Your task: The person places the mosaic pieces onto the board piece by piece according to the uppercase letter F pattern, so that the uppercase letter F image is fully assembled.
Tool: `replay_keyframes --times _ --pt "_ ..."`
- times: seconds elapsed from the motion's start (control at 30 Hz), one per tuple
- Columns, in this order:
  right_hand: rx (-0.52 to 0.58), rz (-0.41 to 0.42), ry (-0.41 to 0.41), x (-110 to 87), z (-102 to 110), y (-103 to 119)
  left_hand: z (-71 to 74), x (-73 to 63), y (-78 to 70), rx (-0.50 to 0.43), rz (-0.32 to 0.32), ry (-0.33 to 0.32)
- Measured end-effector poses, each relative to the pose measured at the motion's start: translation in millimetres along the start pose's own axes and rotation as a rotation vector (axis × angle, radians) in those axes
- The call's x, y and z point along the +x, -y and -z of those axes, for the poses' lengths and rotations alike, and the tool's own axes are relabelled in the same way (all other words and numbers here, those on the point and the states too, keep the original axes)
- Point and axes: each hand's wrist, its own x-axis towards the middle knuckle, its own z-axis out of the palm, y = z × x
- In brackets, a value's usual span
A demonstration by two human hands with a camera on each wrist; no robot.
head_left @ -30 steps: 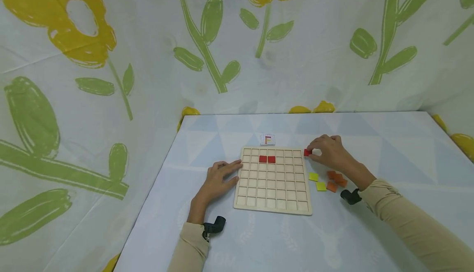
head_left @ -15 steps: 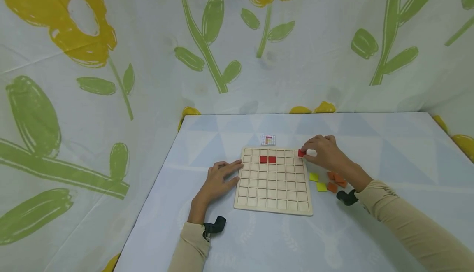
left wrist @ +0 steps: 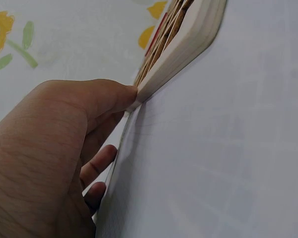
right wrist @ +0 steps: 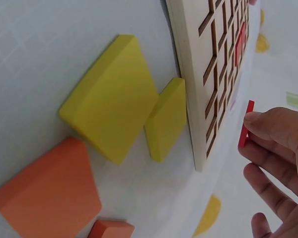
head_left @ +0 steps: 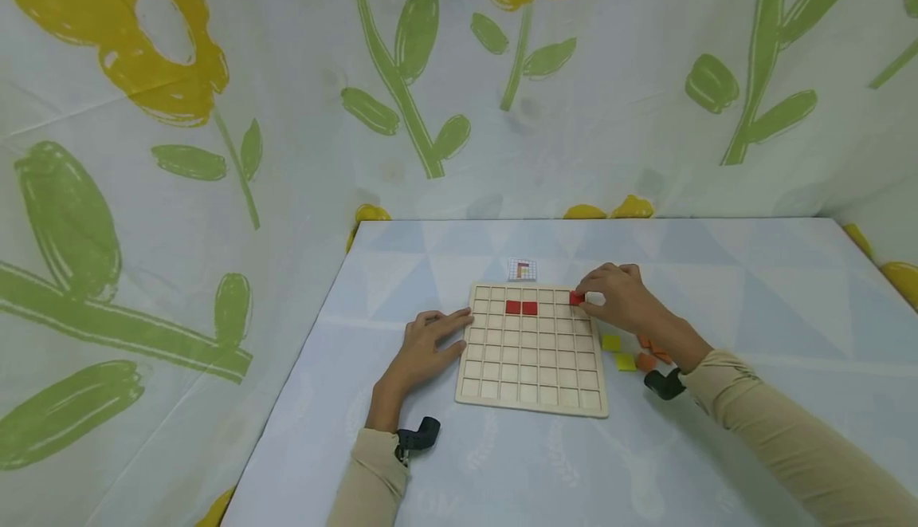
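Observation:
A pale wooden grid board (head_left: 531, 351) lies on the table, with two red square tiles (head_left: 521, 308) side by side in its second row from the far edge. My right hand (head_left: 622, 297) pinches another red tile (right wrist: 246, 124) between thumb and fingertips, over the board's far right corner. At the board's left edge rests my left hand (head_left: 425, 351); its fingers are extended, and in the left wrist view a fingertip touches the board's side (left wrist: 179, 54).
Just right of the board lie two yellow tiles (right wrist: 111, 99) and several orange tiles (right wrist: 49, 188), partly under the right forearm. A small card (head_left: 523, 269) with a coloured grid pattern lies beyond the far edge. A flowered cloth (head_left: 610, 136) hangs behind the table.
My right hand has carried the red tile leftward, from beside the board to over its far right corner. The left hand has stayed at the left edge.

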Motion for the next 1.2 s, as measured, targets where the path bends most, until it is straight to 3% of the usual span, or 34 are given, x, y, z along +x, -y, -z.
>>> replay_keyframes --times 0.37,0.6,0.9,1.2 --pt "0.008 -0.017 0.011 6.6 -2.8 13.5 -0.3 0.2 -1.8 0.010 -0.003 0.008" --pt "-0.010 0.037 -0.002 11.2 -6.5 14.6 -1.1 0.8 1.3 0.032 0.005 0.000" --pt "0.000 0.003 0.038 17.8 -10.6 23.6 -0.3 -0.7 0.6 0.008 0.001 -0.002" --pt "-0.002 0.043 0.023 21.4 -14.7 30.8 0.7 -1.1 0.2 0.013 -0.008 -0.005"
